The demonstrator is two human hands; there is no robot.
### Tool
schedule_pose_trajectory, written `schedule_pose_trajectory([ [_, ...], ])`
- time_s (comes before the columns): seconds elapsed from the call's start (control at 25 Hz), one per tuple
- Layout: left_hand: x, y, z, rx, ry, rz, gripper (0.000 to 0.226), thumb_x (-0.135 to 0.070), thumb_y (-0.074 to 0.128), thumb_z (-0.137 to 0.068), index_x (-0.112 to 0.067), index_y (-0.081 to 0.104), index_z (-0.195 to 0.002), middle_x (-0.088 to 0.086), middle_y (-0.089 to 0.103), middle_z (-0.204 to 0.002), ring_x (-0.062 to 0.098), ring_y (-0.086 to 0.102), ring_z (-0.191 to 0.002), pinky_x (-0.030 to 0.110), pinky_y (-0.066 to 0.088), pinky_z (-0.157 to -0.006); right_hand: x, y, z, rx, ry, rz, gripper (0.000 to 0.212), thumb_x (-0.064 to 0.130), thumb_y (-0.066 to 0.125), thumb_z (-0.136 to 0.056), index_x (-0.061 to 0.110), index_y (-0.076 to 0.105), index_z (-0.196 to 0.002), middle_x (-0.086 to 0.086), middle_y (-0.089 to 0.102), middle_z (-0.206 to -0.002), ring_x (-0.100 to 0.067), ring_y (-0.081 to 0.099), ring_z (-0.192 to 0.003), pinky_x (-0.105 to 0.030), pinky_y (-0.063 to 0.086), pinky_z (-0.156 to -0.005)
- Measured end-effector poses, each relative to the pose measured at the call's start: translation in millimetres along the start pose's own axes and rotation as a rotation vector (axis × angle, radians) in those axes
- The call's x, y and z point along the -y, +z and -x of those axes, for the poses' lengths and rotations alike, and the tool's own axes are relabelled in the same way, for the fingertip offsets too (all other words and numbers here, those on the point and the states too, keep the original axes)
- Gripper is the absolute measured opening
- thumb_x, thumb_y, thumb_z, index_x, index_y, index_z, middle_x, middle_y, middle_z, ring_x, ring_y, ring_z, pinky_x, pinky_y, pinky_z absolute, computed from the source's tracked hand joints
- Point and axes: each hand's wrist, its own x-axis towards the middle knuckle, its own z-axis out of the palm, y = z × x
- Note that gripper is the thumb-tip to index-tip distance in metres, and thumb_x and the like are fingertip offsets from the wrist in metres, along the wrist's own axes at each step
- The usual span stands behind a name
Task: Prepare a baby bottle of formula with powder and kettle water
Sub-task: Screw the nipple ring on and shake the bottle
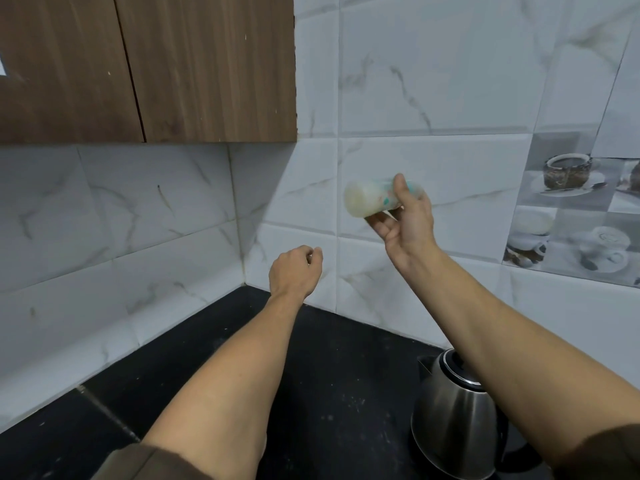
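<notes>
Head view. The right hand [407, 216] is raised in front of the tiled wall [433, 81] and wrapped around a baby bottle [370, 199], thumb on top, fingers underneath. The bottle lies nearly on its side, its round base turned toward the camera and to the left. Pale, milky liquid shows through the base. The teat end is hidden behind the hand, so whether a cap is on cannot be told. The bottle looks a little blurred, probably mid-shake, though one frame cannot settle that.

The left hand [294, 271] is lower and to the left, well apart from the bottle, fingers curled loosely inward; it seems to hold nothing, but the palm faces away.

Handling: the bottle looks like light, stiff clear plastic, smooth-sided, and likely slippery if wet. Filled, it carries some weight at the base end. A full wrap around the middle of the barrel, as here, seems the surest hold. If it is being shaken, the cap joint is the weak point for leaks.

Position: the bottle is in the air, high above the black worktop [329, 375]. A steel kettle [453, 417] stands on the worktop below the right forearm, lid on, untouched.
</notes>
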Motion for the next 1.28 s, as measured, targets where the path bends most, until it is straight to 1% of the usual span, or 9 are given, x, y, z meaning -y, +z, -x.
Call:
schedule_pose_trajectory([
  [0.08, -2, -2, 0, -0.002, -0.006, 0.0, 0.046, -0.043, 0.04, -0.105, -0.015, 0.066, -0.079, -0.001, 0.062, -0.067, 0.024, 0.057, -0.068, 0.032, 0.037, -0.058, 2, 1, -1, 0.059, 0.032, 0.041, 0.059, 0.031, 0.075, -0.095, 0.013, 0.048, -0.145, -0.016, 0.062, -0.129, -0.032, 0.077, -0.095, -0.044, 0.063, -0.078],
  [0.24, -4, -4, 0, -0.013, -0.006, -0.042, 0.042, -0.039, 0.044, -0.104, -0.021, 0.054, -0.068, -0.004, 0.055, -0.062, 0.02, 0.049, -0.061, 0.031, 0.031, -0.053, 0, 3, 15, 0.354, 0.048, 0.355, 0.062, 0.031, 0.078, -0.089, 0.027, 0.051, -0.144, -0.008, 0.066, -0.123, -0.031, 0.075, -0.091, -0.041, 0.061, -0.072],
  [0.44, -1, -5, 3, -0.004, -0.007, 0.014, 0.046, -0.043, 0.041, -0.104, -0.015, 0.067, -0.079, 0.0, 0.064, -0.067, 0.024, 0.058, -0.068, 0.032, 0.038, -0.057, 2, 6, 2, 0.027, 0.023, -0.04, 0.059, 0.031, 0.076, -0.095, 0.013, 0.048, -0.144, -0.019, 0.06, -0.136, -0.033, 0.077, -0.097, -0.044, 0.063, -0.078],
  [0.64, -2, -11, 7, -0.001, -0.02, -0.063, 0.036, -0.027, 0.049, -0.1, -0.018, 0.048, -0.065, -0.002, 0.051, -0.062, 0.022, 0.046, -0.061, 0.032, 0.034, -0.057, 1, 10, 29, 0.426, 0.103, 0.387, 0.062, 0.032, 0.078, -0.087, 0.026, 0.051, -0.143, -0.008, 0.068, -0.117, -0.03, 0.074, -0.087, -0.04, 0.061, -0.07],
  [0.72, 2, -8, 7, -0.001, -0.007, -0.046, 0.038, -0.034, 0.046, -0.102, -0.019, 0.054, -0.068, -0.002, 0.054, -0.062, 0.024, 0.051, -0.065, 0.033, 0.037, -0.059, -1, 8, 25, 0.33, 0.054, 0.277, 0.059, 0.03, 0.075, -0.092, 0.022, 0.05, -0.145, -0.01, 0.067, -0.121, -0.031, 0.075, -0.089, -0.041, 0.061, -0.071],
  [0.84, 8, -5, 9, 0.001, -0.005, 0.008, 0.046, -0.043, 0.04, -0.104, -0.016, 0.061, -0.073, -0.001, 0.06, -0.063, 0.024, 0.057, -0.067, 0.032, 0.038, -0.059, 0, 4, 5, 0.026, 0.054, -0.066, 0.061, 0.032, 0.075, -0.096, 0.009, 0.048, -0.145, -0.019, 0.061, -0.135, -0.031, 0.077, -0.094, -0.041, 0.062, -0.075],
  [0.92, 9, -6, 9, -0.003, -0.002, -0.003, 0.046, -0.042, 0.04, -0.104, -0.016, 0.063, -0.075, 0.0, 0.061, -0.065, 0.024, 0.057, -0.067, 0.033, 0.038, -0.059, 1, 2, 8, 0.089, 0.075, -0.002, 0.058, 0.034, 0.074, -0.096, 0.01, 0.05, -0.143, -0.018, 0.062, -0.131, -0.03, 0.077, -0.094, -0.041, 0.062, -0.075],
  [1.08, 5, -6, 6, 0.001, 0.004, -0.043, 0.036, -0.034, 0.044, -0.104, -0.017, 0.057, -0.075, -0.003, 0.054, -0.063, 0.021, 0.049, -0.064, 0.033, 0.038, -0.063, -2, 0, 25, 0.435, 0.101, 0.376, 0.057, 0.035, 0.075, -0.09, 0.023, 0.054, -0.141, -0.009, 0.068, -0.118, -0.029, 0.073, -0.092, -0.04, 0.061, -0.071],
  [1.28, 10, -1, 4, 0.013, -0.015, 0.023, 0.045, -0.043, 0.04, -0.104, -0.016, 0.064, -0.077, -0.002, 0.06, -0.065, 0.025, 0.058, -0.069, 0.034, 0.044, -0.062, 2, -1, 0, 0.054, 0.065, -0.112, 0.047, 0.033, 0.076, -0.095, 0.013, 0.054, -0.131, -0.019, 0.06, -0.135, -0.031, 0.077, -0.097, -0.041, 0.063, -0.076],
])
